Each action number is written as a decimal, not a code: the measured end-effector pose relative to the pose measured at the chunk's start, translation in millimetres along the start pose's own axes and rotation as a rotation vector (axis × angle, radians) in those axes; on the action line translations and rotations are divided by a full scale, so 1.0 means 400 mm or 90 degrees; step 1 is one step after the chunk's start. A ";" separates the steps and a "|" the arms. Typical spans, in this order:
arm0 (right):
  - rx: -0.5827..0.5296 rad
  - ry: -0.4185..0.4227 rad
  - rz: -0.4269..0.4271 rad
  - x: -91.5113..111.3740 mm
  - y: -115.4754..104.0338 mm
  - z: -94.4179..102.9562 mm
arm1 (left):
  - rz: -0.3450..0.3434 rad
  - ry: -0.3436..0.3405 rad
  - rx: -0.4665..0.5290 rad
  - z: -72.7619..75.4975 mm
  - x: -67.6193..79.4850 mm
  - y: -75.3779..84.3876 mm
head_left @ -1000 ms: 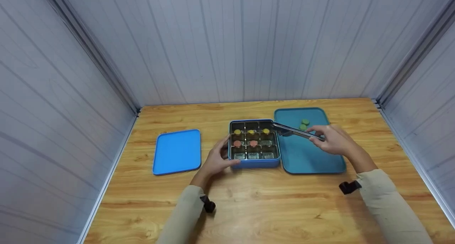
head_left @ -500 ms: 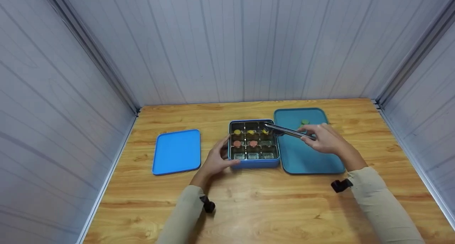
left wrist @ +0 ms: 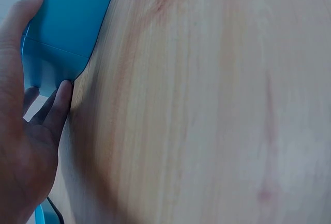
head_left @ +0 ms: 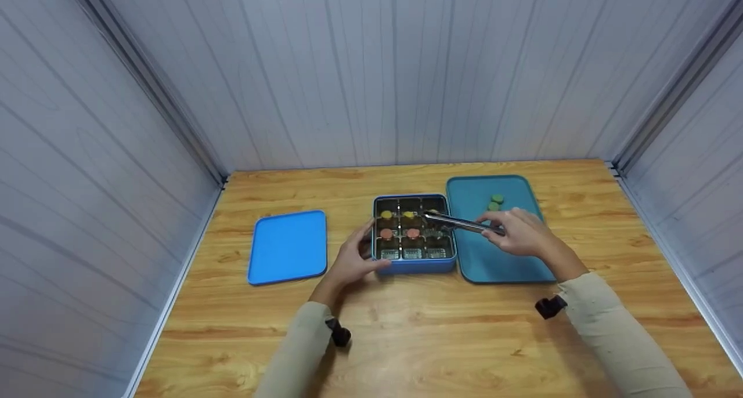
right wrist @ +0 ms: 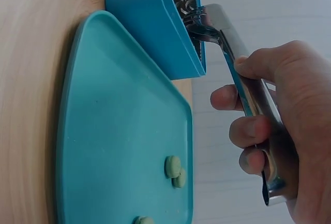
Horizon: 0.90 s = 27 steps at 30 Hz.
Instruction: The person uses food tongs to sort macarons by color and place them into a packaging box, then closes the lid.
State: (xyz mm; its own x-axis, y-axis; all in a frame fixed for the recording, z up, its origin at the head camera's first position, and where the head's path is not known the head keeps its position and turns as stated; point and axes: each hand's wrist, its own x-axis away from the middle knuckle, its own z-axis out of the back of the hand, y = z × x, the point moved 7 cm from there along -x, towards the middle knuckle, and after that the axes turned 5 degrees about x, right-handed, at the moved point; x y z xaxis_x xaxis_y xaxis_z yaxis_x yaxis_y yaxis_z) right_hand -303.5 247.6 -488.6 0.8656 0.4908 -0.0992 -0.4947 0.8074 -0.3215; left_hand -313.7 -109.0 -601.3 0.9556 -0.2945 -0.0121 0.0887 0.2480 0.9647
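Observation:
My right hand (head_left: 518,232) grips metal tongs (head_left: 464,223), which reach leftward over the right side of a blue box (head_left: 415,267). The box has a clear divided insert. Its compartments hold yellow macarons (head_left: 386,214) in one row and pink macarons (head_left: 413,234) in the row nearer me; the front row shows bare bottoms. In the right wrist view the tong tips (right wrist: 199,25) dip below the rim; whether they hold anything is hidden. My left hand (head_left: 352,261) holds the box's front left corner, thumb on the front wall and fingers on the side.
A teal tray (head_left: 505,264) lies right of the box, and green macarons (right wrist: 172,166) sit on it. To the left is a flat bright blue lid or tray (head_left: 288,247). Everything lies on a wooden table (head_left: 406,340) with panelled walls behind and at both sides.
My right hand has moved left and slightly nearer me, carrying the tong tips from the box's right rim to over its right column. The left hand and box stay put.

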 end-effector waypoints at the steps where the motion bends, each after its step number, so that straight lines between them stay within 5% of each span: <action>1: -0.001 -0.001 -0.001 0.000 0.000 -0.001 | 0.001 0.000 -0.003 0.000 0.000 0.000; 27: -0.021 0.002 -0.053 0.008 0.016 -0.007 | -0.007 -0.013 0.017 -0.005 -0.001 0.003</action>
State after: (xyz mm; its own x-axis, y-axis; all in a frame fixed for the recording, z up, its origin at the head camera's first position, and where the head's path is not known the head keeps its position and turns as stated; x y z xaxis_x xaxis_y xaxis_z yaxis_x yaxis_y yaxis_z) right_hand -303.5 253.4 -493.4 0.9038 0.4215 -0.0735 -0.4182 0.8341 -0.3597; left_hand -313.3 -106.8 -600.6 0.9487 -0.3156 -0.0174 0.0911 0.2205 0.9711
